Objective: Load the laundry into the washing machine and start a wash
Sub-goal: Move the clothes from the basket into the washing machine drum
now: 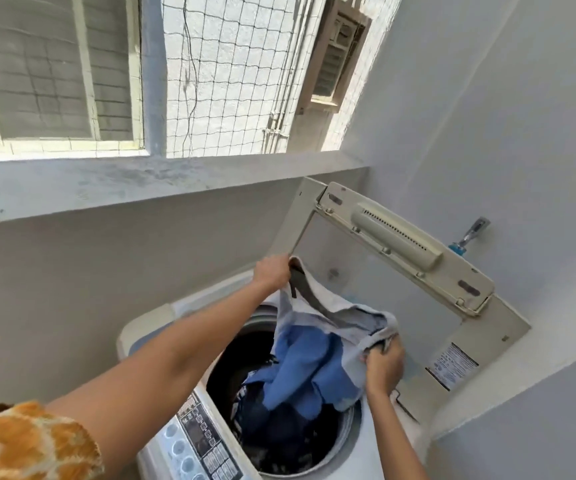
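The left hand (pixel 272 273) grips the top edge of a soft grey garment (pixel 317 306) with a darker grey band, fingers curled tight on the cloth. The right hand (pixel 383 367) clutches the garment's other end in a bunched fist. Between the two hands the fabric sags in limp folds over the round mouth of the washer (pixel 359 445). A blue cloth (pixel 303 372), matte and crumpled, hangs out of the grey garment down into the drum (pixel 231 362). Dark navy laundry (pixel 279 431) lies heaped inside the drum, below the blue cloth.

The washer is a white top-loader of smooth plastic. Its lid (pixel 418 268), cream and folded, stands upright at the back, leaning toward the wall, with a slotted bar across it and a printed label (pixel 452 365) low on its frame. A control panel (pixel 196 441) with round pale buttons runs along the near edge. An orange patterned sleeve (pixel 26 441) covers the left upper arm.

A metal tap (pixel 470 235) juts from the painted wall behind the lid. Above a concrete ledge (pixel 141 185), a netted opening (pixel 231 74) shows a rough white wall beyond.
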The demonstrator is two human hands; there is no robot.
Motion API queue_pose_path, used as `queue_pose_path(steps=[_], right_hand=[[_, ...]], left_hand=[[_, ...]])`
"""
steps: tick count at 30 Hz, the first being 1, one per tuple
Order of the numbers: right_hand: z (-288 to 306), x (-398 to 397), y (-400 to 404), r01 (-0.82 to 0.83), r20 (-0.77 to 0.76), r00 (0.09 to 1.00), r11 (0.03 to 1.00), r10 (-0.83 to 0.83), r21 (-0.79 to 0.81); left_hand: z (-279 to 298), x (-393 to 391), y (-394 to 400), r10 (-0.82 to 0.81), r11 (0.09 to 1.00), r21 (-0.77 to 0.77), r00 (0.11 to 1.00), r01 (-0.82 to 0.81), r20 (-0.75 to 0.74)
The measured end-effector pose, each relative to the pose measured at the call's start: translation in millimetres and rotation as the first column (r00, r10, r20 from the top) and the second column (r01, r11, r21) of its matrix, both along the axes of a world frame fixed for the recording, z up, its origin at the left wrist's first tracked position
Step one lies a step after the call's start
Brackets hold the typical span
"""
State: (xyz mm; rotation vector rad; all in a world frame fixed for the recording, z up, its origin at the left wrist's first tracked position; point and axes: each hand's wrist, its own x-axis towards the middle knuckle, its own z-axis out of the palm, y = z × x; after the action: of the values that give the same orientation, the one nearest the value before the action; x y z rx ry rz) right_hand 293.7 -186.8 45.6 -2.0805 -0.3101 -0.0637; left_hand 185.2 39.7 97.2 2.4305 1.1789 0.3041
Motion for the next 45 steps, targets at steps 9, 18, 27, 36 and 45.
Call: queue_pose_path(steps=[9, 18, 27, 36, 45], right_hand=[[-107, -56, 16, -0.604, -0.392, 0.79, 0.704, 0.471, -0.372], [-177, -52, 12, -0.432, -0.354, 0.894, 0.74, 0.276, -0.515], [-221, -41, 24, -0.781, -0.733, 0.623, 0.17, 0.271, -0.601], [-127, -37, -16, -0.131, -0.066, 0.991, 0.909, 0.114, -0.397], [-82, -9, -185, 0.253, 0.052, 0.966, 0.968, -0.252, 0.005]], left_hand=[[-139, -13, -18, -0.29, 0.869, -0.467, 0.934, 0.165, -0.208], [-245, -19, -43, -0.501, 0.849, -0.384, 0.786, 0.364, -0.363], [-282, 2, -49, -0.581, 0.79, -0.498, 0.696, 0.358, -0.422], [-211, 27, -100, -0.651, 0.759, 0.121, 0.744, 0.639, 0.153], [-131, 101, -294, -0.914, 0.382, 0.297, 0.309, 0.875, 0.263]])
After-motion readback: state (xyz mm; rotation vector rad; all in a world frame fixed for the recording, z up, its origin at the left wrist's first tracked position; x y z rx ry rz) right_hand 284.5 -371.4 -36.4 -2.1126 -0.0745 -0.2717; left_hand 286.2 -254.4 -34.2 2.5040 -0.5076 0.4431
